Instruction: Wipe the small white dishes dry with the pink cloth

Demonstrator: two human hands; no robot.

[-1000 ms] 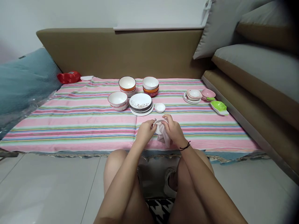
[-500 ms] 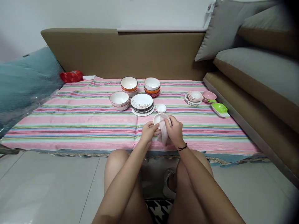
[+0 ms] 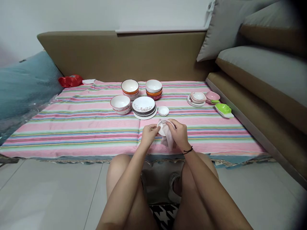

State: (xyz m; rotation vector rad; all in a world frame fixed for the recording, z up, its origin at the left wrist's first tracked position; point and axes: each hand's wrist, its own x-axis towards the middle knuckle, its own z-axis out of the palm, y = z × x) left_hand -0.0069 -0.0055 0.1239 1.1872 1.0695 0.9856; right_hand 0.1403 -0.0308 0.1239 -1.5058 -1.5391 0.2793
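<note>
My left hand [image 3: 149,133] pinches the left rim of a small white dish [image 3: 161,130], which is tilted. My right hand [image 3: 178,131] is closed on a pale pink cloth [image 3: 169,136] that covers the dish's right side and hangs below it. Just beyond my hands sits a short stack of small white bowls [image 3: 163,111]. To its left stands a stack of plates [image 3: 144,105], the top one with a floral pattern. Part of the held dish is hidden by the cloth and fingers.
Behind the plates are a white bowl [image 3: 120,104], an orange-banded bowl stack [image 3: 129,87] and another bowl stack [image 3: 153,88]. At right lie small square dishes [image 3: 198,97], a pink bowl [image 3: 212,96] and a green leaf-shaped dish [image 3: 224,110]. A red bundle [image 3: 70,80] lies far left.
The dish has tilted so that less of its inside shows, and the cloth now wraps over its far rim. My left hand has shifted slightly left. The view has moved a little.
</note>
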